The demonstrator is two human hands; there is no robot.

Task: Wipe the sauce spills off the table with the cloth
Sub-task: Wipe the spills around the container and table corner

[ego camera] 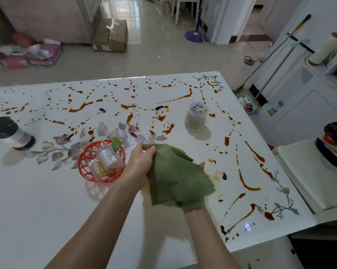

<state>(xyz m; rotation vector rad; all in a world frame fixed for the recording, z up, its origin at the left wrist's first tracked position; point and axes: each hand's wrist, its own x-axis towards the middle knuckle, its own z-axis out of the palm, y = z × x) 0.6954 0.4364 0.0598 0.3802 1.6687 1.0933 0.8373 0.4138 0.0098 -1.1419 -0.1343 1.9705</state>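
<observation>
A green cloth (177, 177) hangs above the white table (37, 200), held between both hands. My left hand (141, 162) pinches its top edge. My right hand (201, 167) is under the cloth and mostly hidden, with only fingertips and the wrist showing. Orange-brown sauce spills (159, 118) run in lines and dots across the far half and the right side of the table. A pale smeared patch (216, 176) lies just right of the cloth.
A red plastic basket (84, 164) with wrapped packets stands left of my left hand. A clear lidded jar (195, 118) stands at the middle right, and a black-lidded jar (12, 133) lies tilted at the far left. A white chair (303, 171) touches the table's right edge.
</observation>
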